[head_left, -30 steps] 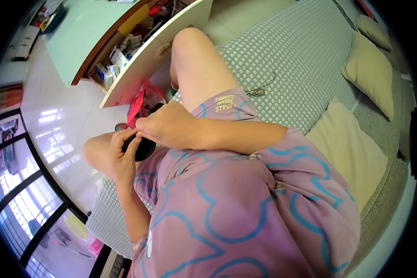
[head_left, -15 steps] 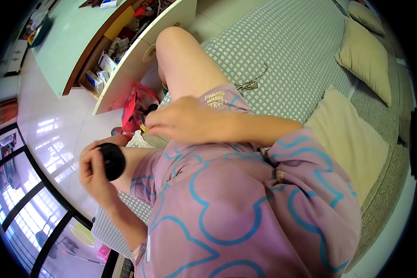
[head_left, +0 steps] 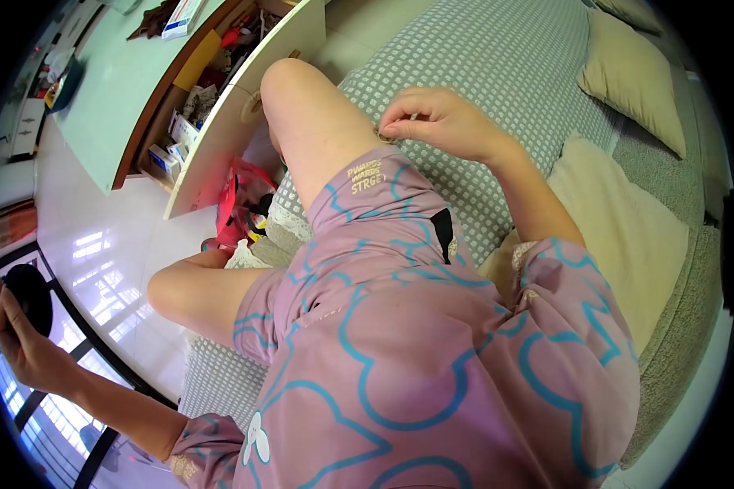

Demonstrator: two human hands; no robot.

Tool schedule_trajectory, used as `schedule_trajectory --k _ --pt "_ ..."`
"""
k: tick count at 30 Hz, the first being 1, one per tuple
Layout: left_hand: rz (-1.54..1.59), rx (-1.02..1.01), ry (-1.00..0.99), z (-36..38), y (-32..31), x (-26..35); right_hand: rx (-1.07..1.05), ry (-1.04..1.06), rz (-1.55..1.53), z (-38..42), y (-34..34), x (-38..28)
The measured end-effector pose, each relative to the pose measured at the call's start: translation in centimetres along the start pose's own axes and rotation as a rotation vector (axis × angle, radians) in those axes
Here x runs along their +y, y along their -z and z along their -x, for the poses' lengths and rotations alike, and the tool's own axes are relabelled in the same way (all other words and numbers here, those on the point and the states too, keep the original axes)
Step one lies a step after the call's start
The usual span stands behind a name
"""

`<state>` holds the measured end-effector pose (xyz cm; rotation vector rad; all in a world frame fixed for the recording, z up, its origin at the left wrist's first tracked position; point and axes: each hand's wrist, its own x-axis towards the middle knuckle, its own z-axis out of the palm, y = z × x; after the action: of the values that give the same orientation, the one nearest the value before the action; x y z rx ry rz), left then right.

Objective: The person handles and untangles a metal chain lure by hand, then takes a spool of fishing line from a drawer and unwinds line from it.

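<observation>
Far out at the left, my left hand (head_left: pixel 26 346) grips a round black disc (head_left: pixel 31 297), held out over the floor side. On the other side my right hand (head_left: pixel 440 122) is over the patterned sofa cover (head_left: pixel 457 57), just past my raised knee. Its fingers are curled, with thumb and fingertips pressed together. A bit of a small brownish thing (head_left: pixel 383 137) peeks out at those fingertips; the rest is hidden, and I cannot tell what it is. Below that hand, a flat black piece (head_left: pixel 443 234) shows at the side of my shorts.
An open drawer (head_left: pixel 220 130) full of small boxes juts from the glass-topped table (head_left: pixel 98 114). Beside it on the floor sits a red bag (head_left: pixel 238 200). Cushions (head_left: pixel 632 77) and a cream cloth (head_left: pixel 612 236) lie along the sofa at the right.
My left hand has swung outward to the left with the black disc. My right hand has gone from above my lap to the sofa cover, over the spot where a small corded thing lay.
</observation>
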<state>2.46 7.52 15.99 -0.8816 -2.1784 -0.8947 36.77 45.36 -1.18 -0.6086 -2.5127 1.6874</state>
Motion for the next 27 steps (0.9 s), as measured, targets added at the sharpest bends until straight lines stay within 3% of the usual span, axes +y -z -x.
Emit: schedule_trajectory --k 2,6,9,11,14,18,20,22,25,27 --pt "-0.028 0.004 -0.010 -1.1 1.2 -0.2 -0.022 0.177 0.125 -0.3 -0.7 1.4" --pt "-0.139 0.006 -0.027 -2.3 4.0 -1.0 0.048 0.058 0.063 -1.3 -2.2 3.5" --pt "-0.196 0.016 -0.009 -1.9 4.2 0.0 0.196 0.117 0.285 -2.0 -3.1 7.2" --pt "-0.225 0.023 0.012 -1.5 4.2 0.2 0.147 -0.135 0.168 -1.8 -3.7 8.4" --pt "-0.142 -0.001 0.064 -1.0 4.5 -0.2 0.172 -0.214 0.109 -1.3 -4.1 8.9" --pt "-0.122 -0.006 0.062 -0.8 4.7 -1.4 0.142 -0.033 0.139 -0.9 -4.8 7.5" --pt "-0.046 -0.036 0.061 -0.7 4.7 -2.1 0.106 -0.046 0.322 -1.0 -4.4 7.1" --pt "-0.172 -0.054 -0.001 -0.3 4.7 -2.0 0.129 0.039 0.408 -0.8 -4.0 6.3" --pt "-0.152 -0.087 0.002 0.3 4.4 -2.6 0.206 0.084 0.301 -0.6 -2.5 2.9" --pt "-0.183 -0.105 -0.028 0.6 4.0 -2.3 0.237 -0.059 -0.242 -1.0 -1.6 1.8"
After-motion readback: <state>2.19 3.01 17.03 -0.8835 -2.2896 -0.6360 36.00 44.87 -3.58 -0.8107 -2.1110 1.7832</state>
